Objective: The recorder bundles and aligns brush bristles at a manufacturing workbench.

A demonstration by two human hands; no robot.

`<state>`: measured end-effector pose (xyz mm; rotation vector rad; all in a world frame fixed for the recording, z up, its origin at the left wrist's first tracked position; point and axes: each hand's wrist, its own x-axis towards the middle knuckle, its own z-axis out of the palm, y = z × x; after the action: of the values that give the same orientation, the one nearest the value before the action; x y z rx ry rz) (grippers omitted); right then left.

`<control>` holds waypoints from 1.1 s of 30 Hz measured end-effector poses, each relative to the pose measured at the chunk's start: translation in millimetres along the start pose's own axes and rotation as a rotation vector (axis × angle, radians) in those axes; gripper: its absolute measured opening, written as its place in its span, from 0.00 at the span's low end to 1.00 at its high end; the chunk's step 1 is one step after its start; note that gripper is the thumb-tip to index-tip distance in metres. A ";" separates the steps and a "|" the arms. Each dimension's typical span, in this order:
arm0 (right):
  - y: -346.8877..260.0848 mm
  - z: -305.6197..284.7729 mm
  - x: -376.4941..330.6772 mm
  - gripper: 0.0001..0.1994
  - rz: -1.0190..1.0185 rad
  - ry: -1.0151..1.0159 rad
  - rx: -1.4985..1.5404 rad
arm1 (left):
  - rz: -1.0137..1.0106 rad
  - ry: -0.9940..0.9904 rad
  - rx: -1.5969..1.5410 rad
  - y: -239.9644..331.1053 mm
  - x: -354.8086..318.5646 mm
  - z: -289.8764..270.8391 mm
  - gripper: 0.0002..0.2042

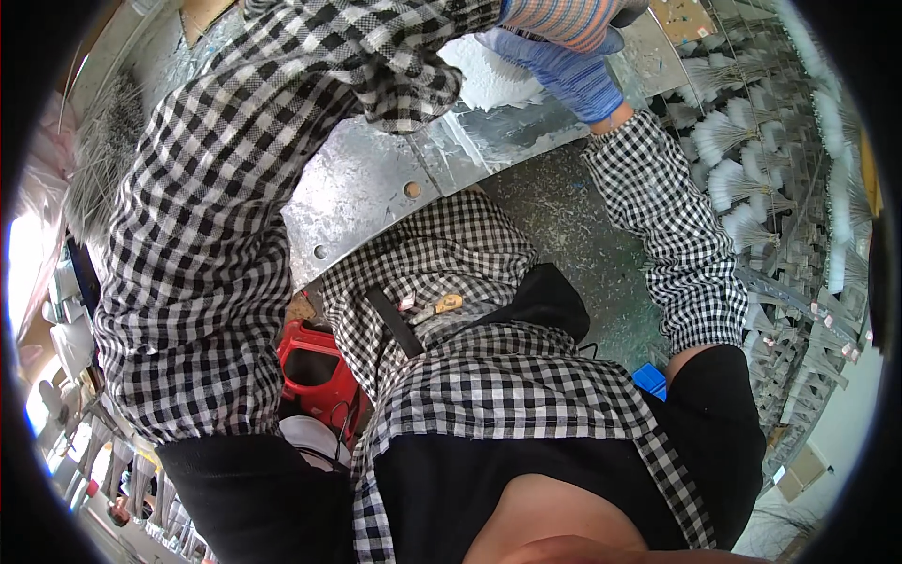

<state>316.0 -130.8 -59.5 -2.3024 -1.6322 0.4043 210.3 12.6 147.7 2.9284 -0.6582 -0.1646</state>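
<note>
At the top edge my left hand (566, 21), in an orange and grey striped knit glove, reaches across above my right hand. Part of it is cut off, so its fingers cannot be read. My right hand (573, 80) wears a blue knit glove and lies just under it, by a white, fine-textured heap (493, 77) on a metal worktop (362, 179). The left hand covers some of the right hand's fingers. Whether either hand grips anything is hidden. White smears mark the worktop beside the heap.
On the right stands a rack (761, 179) with many bundles of white and grey bristles. Grey bristles (108, 150) stick up at the far left. A red plastic stool (315, 367) is below the worktop, near a blue object (649, 380). Pale scraps litter the floor (573, 207).
</note>
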 end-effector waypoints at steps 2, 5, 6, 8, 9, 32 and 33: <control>7.0 15.6 -2.7 0.31 -0.057 0.064 -0.093 | 0.002 0.053 -0.002 -1.5 -0.9 9.4 0.15; 14.3 37.4 -4.4 0.30 -0.143 0.161 -0.232 | -0.207 -0.021 -0.015 10.5 7.0 19.3 0.15; 18.0 44.5 5.7 0.30 -0.170 0.194 -0.280 | -0.206 -0.024 -0.018 7.8 2.2 24.7 0.15; 29.0 55.0 0.1 0.30 -0.227 0.261 -0.378 | 0.014 0.223 -0.008 -0.2 -13.7 35.5 0.16; 37.1 58.9 1.2 0.30 -0.257 0.293 -0.428 | 0.013 0.223 -0.011 -1.2 -12.2 36.0 0.16; -10.5 27.4 -42.3 0.31 -0.078 0.177 0.123 | -0.164 -0.096 -0.004 8.5 4.9 35.6 0.12; -11.8 27.2 -45.4 0.32 -0.085 0.186 0.119 | -0.116 -0.035 -0.027 6.8 0.7 35.6 0.12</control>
<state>280.8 -168.1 -77.1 -2.1079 -1.5648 0.2527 203.3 2.4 113.7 2.9451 -0.4866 -0.2360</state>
